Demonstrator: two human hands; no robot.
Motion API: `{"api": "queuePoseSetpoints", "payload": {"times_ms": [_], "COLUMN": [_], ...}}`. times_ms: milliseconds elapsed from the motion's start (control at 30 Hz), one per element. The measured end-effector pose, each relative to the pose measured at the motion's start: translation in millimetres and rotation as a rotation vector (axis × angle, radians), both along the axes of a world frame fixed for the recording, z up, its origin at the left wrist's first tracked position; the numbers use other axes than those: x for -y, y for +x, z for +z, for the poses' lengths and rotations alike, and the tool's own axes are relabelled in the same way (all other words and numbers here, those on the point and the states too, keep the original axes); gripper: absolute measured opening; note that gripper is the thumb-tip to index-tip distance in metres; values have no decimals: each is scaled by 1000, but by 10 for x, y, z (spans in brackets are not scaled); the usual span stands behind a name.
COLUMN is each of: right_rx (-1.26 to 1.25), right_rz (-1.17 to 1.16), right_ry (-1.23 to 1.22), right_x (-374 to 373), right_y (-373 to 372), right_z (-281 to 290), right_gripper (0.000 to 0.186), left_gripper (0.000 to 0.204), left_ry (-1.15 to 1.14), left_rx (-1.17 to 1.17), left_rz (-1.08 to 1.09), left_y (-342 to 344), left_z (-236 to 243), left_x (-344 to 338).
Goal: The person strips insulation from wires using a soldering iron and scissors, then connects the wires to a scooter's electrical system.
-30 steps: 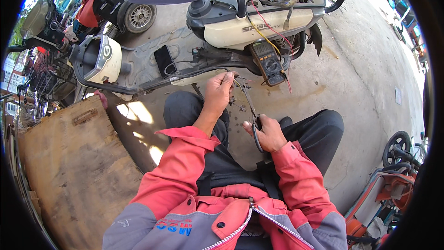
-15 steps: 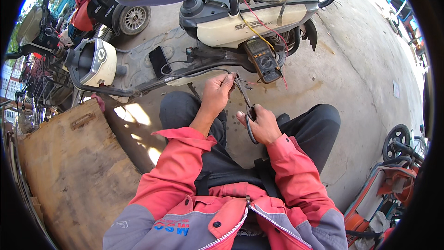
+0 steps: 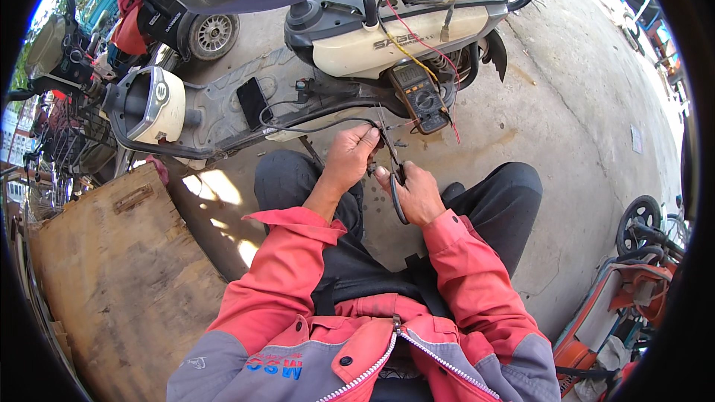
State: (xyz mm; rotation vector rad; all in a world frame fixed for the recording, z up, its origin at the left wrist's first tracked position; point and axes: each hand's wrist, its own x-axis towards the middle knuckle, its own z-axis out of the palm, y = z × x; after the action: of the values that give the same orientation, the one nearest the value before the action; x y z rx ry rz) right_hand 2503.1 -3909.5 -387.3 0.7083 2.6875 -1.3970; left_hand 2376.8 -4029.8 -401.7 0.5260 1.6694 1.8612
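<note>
My left hand (image 3: 347, 156) is closed, with thumb and fingers pinching the end part of a dark cable (image 3: 316, 127). The cable loops back from there toward the scooter's footboard. In my right hand (image 3: 418, 193) is a pair of scissors (image 3: 397, 202) with dark looped handles. Their blades point away from me and lie right beside my left fingertips, at the cable. Whether the blades touch the cable is hard to make out. A dark multimeter (image 3: 421, 99) rests against the scooter just beyond my hands, with yellow and red wires (image 3: 430, 50) running to it.
The white and grey scooter (image 3: 402, 45) stretches across in front of me, its seat raised and wiring exposed. A black phone (image 3: 252, 103) lies on its footboard (image 3: 216, 97). A wooden board (image 3: 126, 253) stands at my left. Orange equipment with a wheel (image 3: 638, 225) is at the right.
My right hand and the scissors have moved slightly left and up, closer to my left hand. The left hand keeps its pinch on the cable.
</note>
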Motion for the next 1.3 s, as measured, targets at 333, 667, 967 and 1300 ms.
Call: {"api": "queuePoseSetpoints", "payload": {"times_ms": [333, 667, 967, 1300], "right_rx": [-17, -173, -337, -406], "right_rz": [8, -112, -280, -365], "right_ry": [-110, -245, -392, -426], "right_x": [-3, 29, 47, 19], "right_y": [16, 31, 55, 39], "right_z": [36, -57, -228, -263], "right_gripper": [78, 65, 50, 45], "left_gripper": [33, 28, 28, 25], "left_ry": [7, 52, 131, 198], "left_rx": [37, 156, 159, 206], "left_rz": [9, 63, 53, 65], "left_y": [15, -2, -39, -45], "left_z": [101, 119, 46, 59], "left_x": [14, 32, 48, 48]}}
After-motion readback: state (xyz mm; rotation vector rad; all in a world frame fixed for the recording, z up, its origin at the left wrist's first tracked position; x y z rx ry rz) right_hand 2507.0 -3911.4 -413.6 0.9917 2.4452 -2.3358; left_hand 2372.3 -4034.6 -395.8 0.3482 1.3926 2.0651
